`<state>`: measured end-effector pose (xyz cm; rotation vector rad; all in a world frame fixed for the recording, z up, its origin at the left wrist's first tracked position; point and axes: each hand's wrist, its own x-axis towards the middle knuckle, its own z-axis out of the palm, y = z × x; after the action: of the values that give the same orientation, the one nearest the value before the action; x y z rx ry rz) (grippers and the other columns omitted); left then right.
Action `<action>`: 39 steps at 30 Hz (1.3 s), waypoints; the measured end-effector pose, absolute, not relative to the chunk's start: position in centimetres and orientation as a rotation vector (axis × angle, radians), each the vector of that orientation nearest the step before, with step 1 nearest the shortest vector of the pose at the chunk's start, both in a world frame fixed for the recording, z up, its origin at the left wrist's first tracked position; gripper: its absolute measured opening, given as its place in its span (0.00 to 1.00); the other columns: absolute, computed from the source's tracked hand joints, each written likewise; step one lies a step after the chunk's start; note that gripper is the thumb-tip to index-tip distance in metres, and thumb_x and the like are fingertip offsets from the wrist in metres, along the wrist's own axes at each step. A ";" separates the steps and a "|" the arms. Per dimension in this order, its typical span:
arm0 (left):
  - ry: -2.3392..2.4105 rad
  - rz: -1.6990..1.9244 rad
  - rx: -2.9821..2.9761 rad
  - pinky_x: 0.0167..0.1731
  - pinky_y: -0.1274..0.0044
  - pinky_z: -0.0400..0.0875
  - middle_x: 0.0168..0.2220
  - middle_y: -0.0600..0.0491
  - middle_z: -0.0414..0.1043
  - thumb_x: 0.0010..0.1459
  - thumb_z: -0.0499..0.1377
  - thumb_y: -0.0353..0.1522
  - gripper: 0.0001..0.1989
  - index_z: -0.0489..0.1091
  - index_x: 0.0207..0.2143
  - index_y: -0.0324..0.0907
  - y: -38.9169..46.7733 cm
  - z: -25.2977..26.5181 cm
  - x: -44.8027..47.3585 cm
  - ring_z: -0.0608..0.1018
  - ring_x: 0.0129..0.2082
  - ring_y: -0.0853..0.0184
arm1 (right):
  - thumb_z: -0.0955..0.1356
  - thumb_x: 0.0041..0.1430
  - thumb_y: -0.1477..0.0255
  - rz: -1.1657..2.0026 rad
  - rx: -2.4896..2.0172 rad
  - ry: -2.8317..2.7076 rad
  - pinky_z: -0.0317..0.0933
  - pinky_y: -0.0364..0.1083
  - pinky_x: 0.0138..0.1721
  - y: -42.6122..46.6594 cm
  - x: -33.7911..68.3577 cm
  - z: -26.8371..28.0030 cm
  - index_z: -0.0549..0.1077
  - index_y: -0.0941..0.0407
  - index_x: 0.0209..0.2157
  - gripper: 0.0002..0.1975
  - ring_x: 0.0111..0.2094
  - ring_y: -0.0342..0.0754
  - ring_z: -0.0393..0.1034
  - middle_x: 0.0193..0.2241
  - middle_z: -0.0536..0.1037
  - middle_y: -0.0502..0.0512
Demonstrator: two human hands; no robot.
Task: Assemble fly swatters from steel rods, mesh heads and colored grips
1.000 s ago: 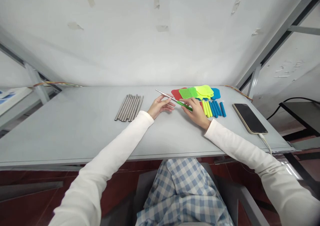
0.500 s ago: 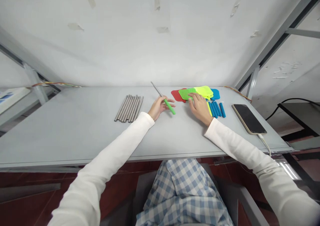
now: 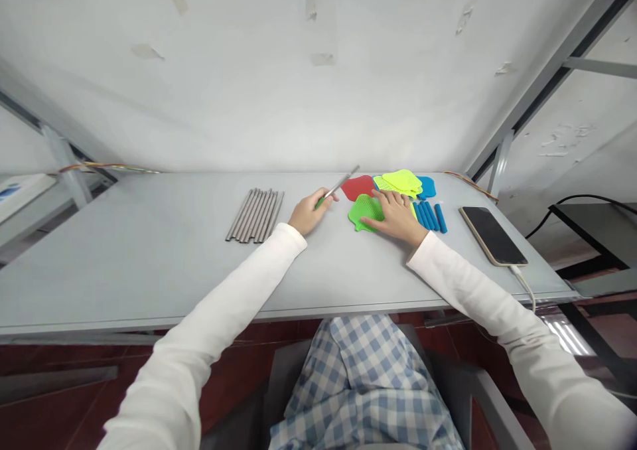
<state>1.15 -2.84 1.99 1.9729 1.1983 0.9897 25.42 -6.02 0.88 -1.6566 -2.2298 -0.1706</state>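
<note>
My left hand (image 3: 309,212) is closed around a metal rod (image 3: 342,180) with a green handle (image 3: 319,203), mostly hidden in the fingers. The bare end of the rod points up and to the right. On the table to its right, my right hand (image 3: 398,216) grips a green mesh fly swatter head (image 3: 365,210), thumb and fingers at its right side. Just behind lies a red swatter head (image 3: 359,187). Yellow swatter heads (image 3: 404,180) overlap a blue one (image 3: 426,186) beyond my right fingers. Beside that wrist are several blue handle tubes (image 3: 430,216), with a yellow edge partly covered.
Several metal rods (image 3: 255,216) lie side by side left of my left hand. A phone (image 3: 492,235) with a white cable (image 3: 523,284) rests at the right end of the grey table (image 3: 149,251). A white wall (image 3: 239,105) rises behind, with metal frame posts at both sides.
The green swatter head has come off the pile toward me, under my right hand. My left hand has turned the rod, so its metal end now points right and the green handle sits in the palm.
</note>
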 end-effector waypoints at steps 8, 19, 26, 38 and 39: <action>1.274 0.836 2.561 0.28 0.77 0.56 0.28 0.55 0.74 0.60 0.53 0.47 0.18 0.74 0.34 0.45 -2.5 1.2 0.2 0.71 0.26 0.69 | 0.72 0.41 0.43 0.058 -1.616 -2.229 0.51 0.64 0.55 -6.1 25.2 0.1 0.61 0.59 0.61 0.51 0.56 0.69 0.60 0.54 0.69 0.70; 1.431 1.081 2.575 0.28 0.75 0.54 0.27 0.50 0.74 0.60 0.52 0.51 0.22 0.73 0.28 0.44 -1.4 1.2 -1.0 0.72 0.27 0.67 | 0.67 0.53 0.55 0.645 -1.242 -1.524 0.64 0.55 0.48 -3.2 27.4 0.4 0.71 0.54 0.40 0.19 0.43 0.53 0.70 0.41 0.77 0.57; 1.542 1.135 2.489 0.28 0.75 0.54 0.27 0.51 0.74 0.60 0.53 0.52 0.22 0.72 0.28 0.45 -0.9 1.2 -1.4 0.72 0.28 0.66 | 0.67 0.50 0.65 0.730 -1.116 -1.138 0.64 0.53 0.50 -2.6 28.4 0.5 0.68 0.52 0.35 0.10 0.44 0.50 0.71 0.41 0.77 0.53; 1.491 1.165 2.423 0.27 0.74 0.54 0.25 0.52 0.73 0.59 0.54 0.52 0.22 0.72 0.25 0.46 -1.2 1.2 -1.0 0.72 0.27 0.66 | 0.63 0.55 0.60 0.720 -1.107 -1.264 0.64 0.53 0.52 -2.7 28.1 0.4 0.70 0.52 0.42 0.15 0.45 0.50 0.71 0.44 0.77 0.55; 1.488 1.167 2.419 0.27 0.75 0.54 0.24 0.52 0.73 0.58 0.54 0.52 0.21 0.72 0.25 0.46 -1.2 1.2 -1.0 0.71 0.27 0.66 | 0.63 0.55 0.60 0.720 -1.107 -1.264 0.64 0.53 0.52 -2.7 28.1 0.4 0.70 0.52 0.42 0.15 0.45 0.50 0.72 0.44 0.77 0.54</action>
<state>-1.04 -1.21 1.18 2.4194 1.4881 1.1667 28.10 -2.69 0.41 -1.1067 -1.2640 0.7197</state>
